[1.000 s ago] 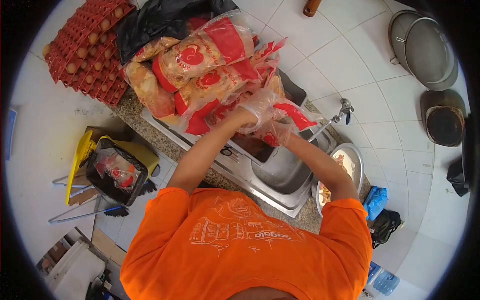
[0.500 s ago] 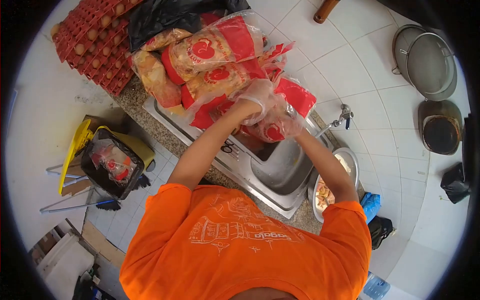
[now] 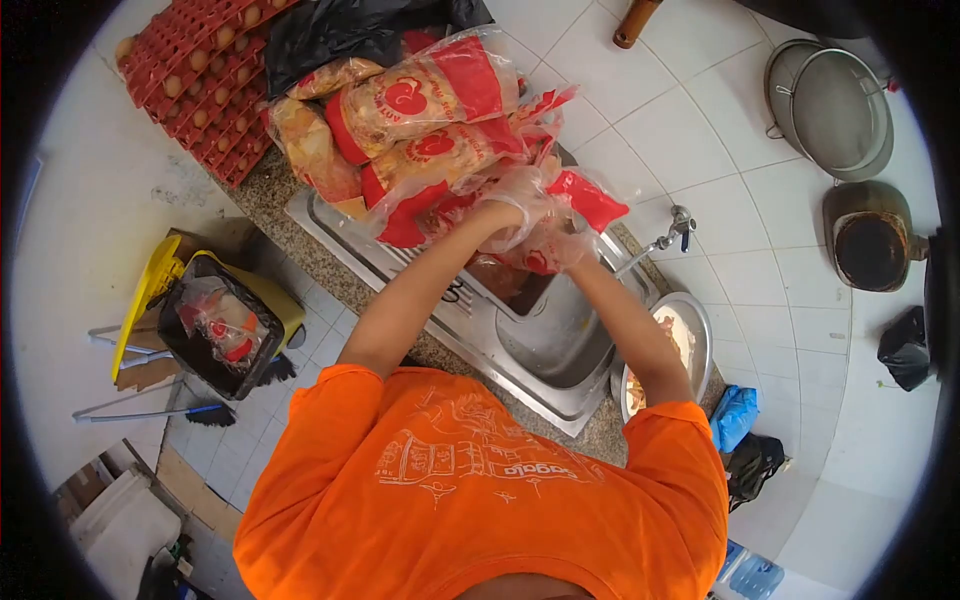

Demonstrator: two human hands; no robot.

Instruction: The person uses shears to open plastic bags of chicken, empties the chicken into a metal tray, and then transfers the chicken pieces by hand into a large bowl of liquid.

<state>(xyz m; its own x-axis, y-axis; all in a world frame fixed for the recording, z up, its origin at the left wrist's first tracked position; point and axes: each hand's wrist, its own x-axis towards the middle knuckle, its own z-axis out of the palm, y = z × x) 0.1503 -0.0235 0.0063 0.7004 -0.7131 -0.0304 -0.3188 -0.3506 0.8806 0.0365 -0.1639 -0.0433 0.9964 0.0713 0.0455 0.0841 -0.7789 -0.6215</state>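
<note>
My left hand (image 3: 515,208), in a clear plastic glove, is closed on a clear and red plastic bag (image 3: 588,198). My right hand (image 3: 567,247) grips the lower right side of the same bag, its fingers partly hidden by crumpled film. Beneath them a metal tray (image 3: 528,306) with reddish contents rests over the sink (image 3: 560,345). Just left of my hands lie several packed bags of what looks like chicken (image 3: 400,100), with red printing. What remains inside the held bag is hard to make out.
Egg trays (image 3: 205,85) are stacked at the upper left by a black plastic bag (image 3: 345,40). A metal bowl (image 3: 703,345) with pale pieces stands beside my right forearm. The tap (image 3: 680,228) juts from the tiled wall. A yellow-lidded bin (image 3: 275,305) stands on the floor.
My right hand has shifted slightly left and up, drawing the bag closer to my left hand. The bag's red upper end has tilted and bunched up. The camera view has moved a little.
</note>
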